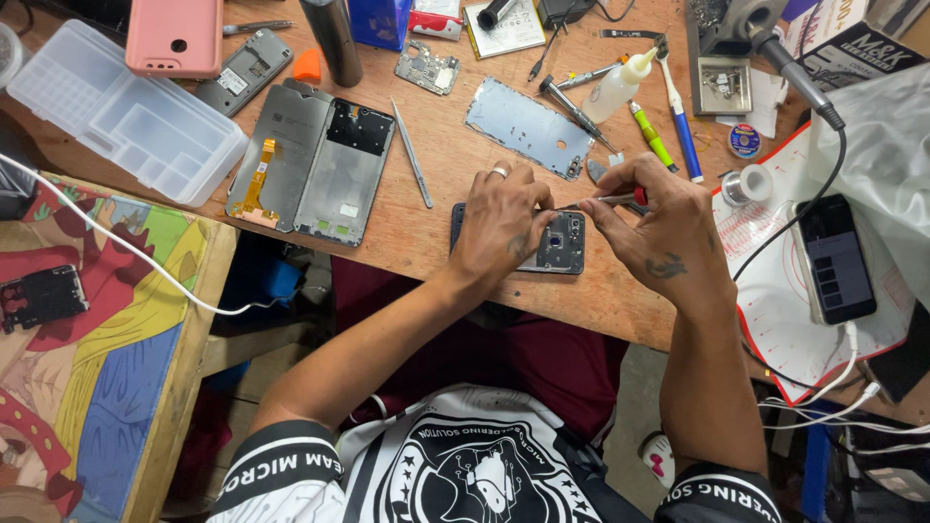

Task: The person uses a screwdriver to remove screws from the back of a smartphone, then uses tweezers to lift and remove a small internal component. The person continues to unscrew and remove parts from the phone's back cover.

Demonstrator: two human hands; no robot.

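Dark opened smartphone body (562, 247), flat on the wooden worktop (426, 223) under both hands. Left hand (504, 223): fingers pressed together on it, pinning it. Right hand (668, 228): fingers clamped on a slim red-collared metal screwdriver (605, 200), tip between the hands. Best handled steady, tool upright, light pressure.

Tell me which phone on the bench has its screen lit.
The black phone on the white mat at right, cable plugged in; the others lie opened or face down.

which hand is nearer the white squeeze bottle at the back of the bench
Right. The right hand sits just below the white squeeze bottle; the left hand is farther left, on the dark phone.
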